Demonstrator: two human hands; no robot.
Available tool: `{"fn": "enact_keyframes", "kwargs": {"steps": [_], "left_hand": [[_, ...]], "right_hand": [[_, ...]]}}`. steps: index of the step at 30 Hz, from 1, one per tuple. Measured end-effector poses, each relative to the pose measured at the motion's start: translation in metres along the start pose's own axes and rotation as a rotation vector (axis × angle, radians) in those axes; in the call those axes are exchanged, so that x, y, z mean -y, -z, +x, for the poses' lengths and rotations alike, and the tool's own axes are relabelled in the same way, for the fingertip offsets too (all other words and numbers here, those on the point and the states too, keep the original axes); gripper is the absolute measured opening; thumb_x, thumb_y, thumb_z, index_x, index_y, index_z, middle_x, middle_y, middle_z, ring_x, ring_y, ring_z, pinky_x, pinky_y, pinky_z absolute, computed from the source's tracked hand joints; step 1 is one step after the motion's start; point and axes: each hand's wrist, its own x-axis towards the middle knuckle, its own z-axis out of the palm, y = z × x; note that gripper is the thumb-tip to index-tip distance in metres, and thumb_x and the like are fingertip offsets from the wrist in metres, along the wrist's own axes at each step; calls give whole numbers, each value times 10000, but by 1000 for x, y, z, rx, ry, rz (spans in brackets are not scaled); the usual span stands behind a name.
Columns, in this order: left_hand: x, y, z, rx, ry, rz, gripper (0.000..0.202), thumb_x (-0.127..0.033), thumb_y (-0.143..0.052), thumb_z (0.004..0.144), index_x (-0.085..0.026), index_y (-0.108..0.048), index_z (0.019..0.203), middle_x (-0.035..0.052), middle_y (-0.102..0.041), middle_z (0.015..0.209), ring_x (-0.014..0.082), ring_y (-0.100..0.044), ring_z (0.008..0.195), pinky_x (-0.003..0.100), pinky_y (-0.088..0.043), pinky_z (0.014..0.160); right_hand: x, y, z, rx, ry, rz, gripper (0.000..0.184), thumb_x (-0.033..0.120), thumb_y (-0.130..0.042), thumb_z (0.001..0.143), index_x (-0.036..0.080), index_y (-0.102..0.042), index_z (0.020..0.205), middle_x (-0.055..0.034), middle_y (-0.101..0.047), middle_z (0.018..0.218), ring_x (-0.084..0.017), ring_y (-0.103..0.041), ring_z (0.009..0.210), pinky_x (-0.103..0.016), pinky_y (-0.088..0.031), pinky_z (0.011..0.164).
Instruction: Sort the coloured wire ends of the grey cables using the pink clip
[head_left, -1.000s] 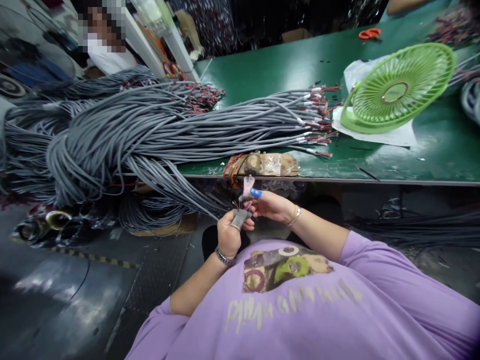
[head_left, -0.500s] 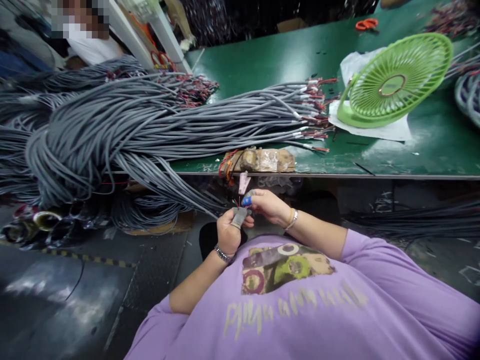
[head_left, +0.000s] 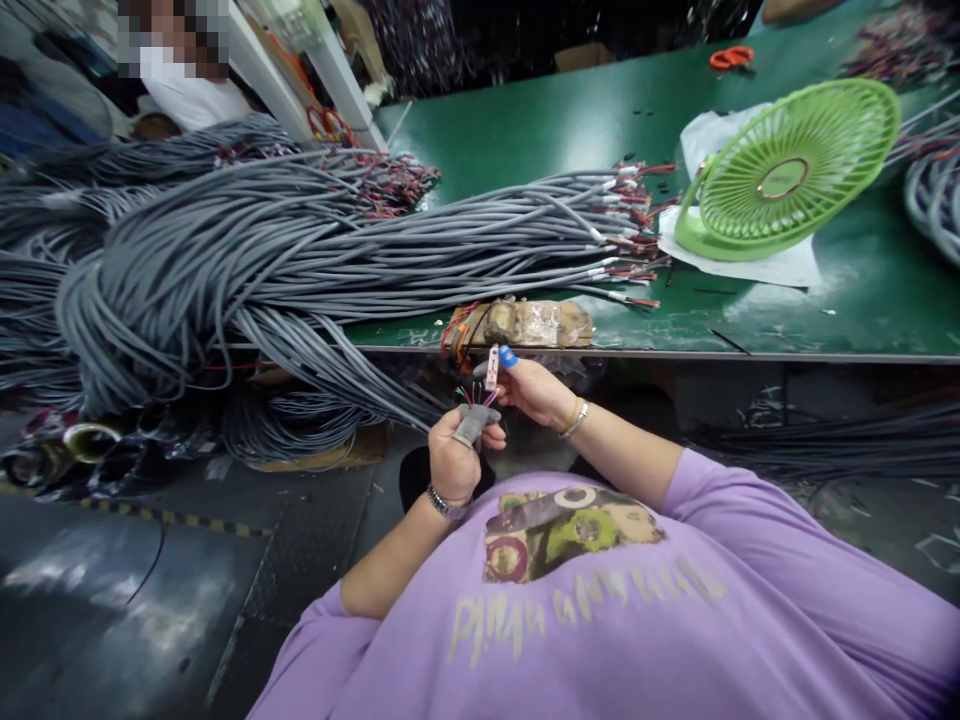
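Note:
My left hand (head_left: 456,455), its thumb wrapped in grey, is closed on the end of a grey cable (head_left: 409,398). Thin coloured wires (head_left: 472,394) fan out above its fingers. Close by on the right, my right hand (head_left: 536,390) has a blue covering on the thumb. Its thumb and a grey-covered finger lie on either side of a small pale pink piece (head_left: 492,368) with dark marks, just below the bench edge. A wire runs from the left hand toward this piece. Fingers partly hide where they meet.
A large bundle of grey cables (head_left: 337,250) covers the left of the green bench (head_left: 555,115). A taped wooden block (head_left: 544,323) sits at the front edge. Farther right are a green fan (head_left: 787,180) and orange-handled scissors (head_left: 731,58). A person (head_left: 191,95) is at the upper left.
My right hand has moved up, away from the left hand, to the pale pink piece. The coloured wires at my left hand are now more spread and visible. The left hand has barely moved.

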Motion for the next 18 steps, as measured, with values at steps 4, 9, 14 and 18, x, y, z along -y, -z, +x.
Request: {"fn": "enact_keyframes", "kwargs": {"steps": [4,9,14,18], "left_hand": [[2,0,3,-6,22,19,276,-407,-671,760,-135,-689,718,27,-661,539,124,-605,431,209,-470,408],[7,3,3,15,35,28,272,-407,-668,774,-139,-692,734,23,-666,548,124,-601,427,224,-498,426],[11,5,4,53,55,45,261,-396,-670,787,-138,-696,759,24,-674,569,121,-606,436,219,-504,438],[13,3,6,55,67,64,255,-390,-668,791,-138,-696,768,20,-673,563,120,-604,433,219,-506,441]], "right_hand": [[1,-6,2,-110,16,-33,470,612,-685,746,150,-599,758,19,-550,633,-68,-448,522,-189,-374,484],[4,-8,0,-103,13,43,417,535,-759,712,141,-630,763,26,-553,611,-69,-470,533,-186,-381,495],[1,-5,2,-69,49,126,386,494,-772,719,124,-679,777,12,-589,629,-76,-500,568,-198,-405,536],[-1,-5,3,-61,69,123,408,512,-760,728,119,-694,813,9,-591,627,-81,-496,564,-204,-408,532]]}}
